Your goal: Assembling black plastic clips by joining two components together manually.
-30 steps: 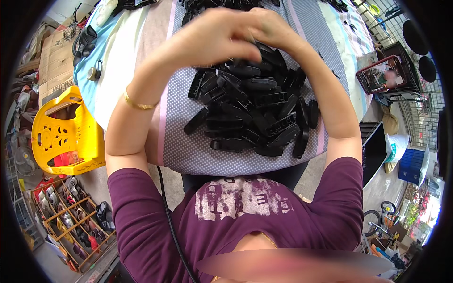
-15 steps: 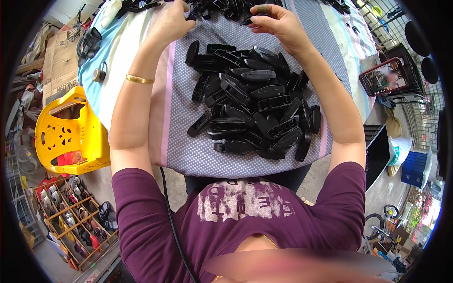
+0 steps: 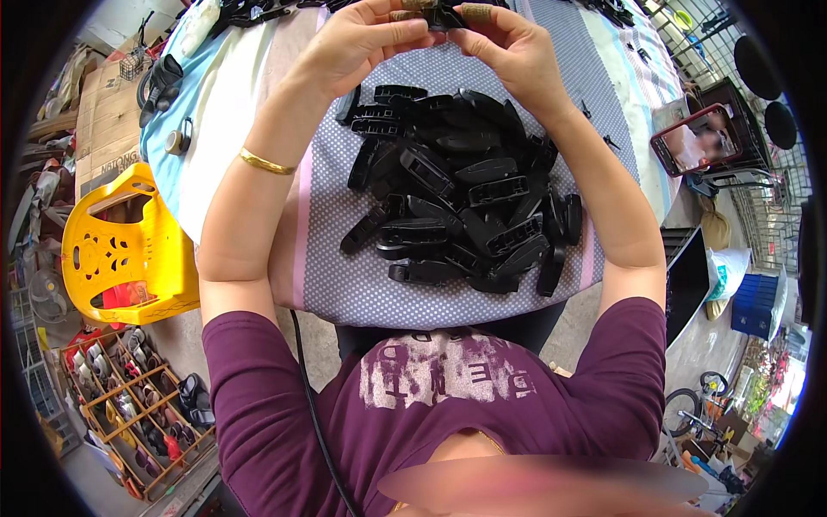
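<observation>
Near the far side of the covered table, my left hand [image 3: 366,41] and my right hand [image 3: 510,53] meet, fingers pinched. Between their fingertips is a small black plastic piece [image 3: 444,16], partly hidden by the fingers and cut by the upper edge of the picture. Brownish tape wraps a finger on each hand. Below, between my forearms, lies a loose pile of elongated black plastic parts [image 3: 469,185], some with slotted frames showing, others with smooth rounded backs.
Dotted cloth [image 3: 345,289] covers the table. More black pieces [image 3: 250,13] lie along its far edge. A phone [image 3: 696,140] stands at the right. Left of the table are a yellow plastic chair [image 3: 168,267] and a shoe rack [image 3: 129,401]. A black cable [image 3: 306,388] runs down beside me.
My left hand has moved right to meet my right hand, and both now grip one black piece. Several parts at the upper left of the pile lie differently.
</observation>
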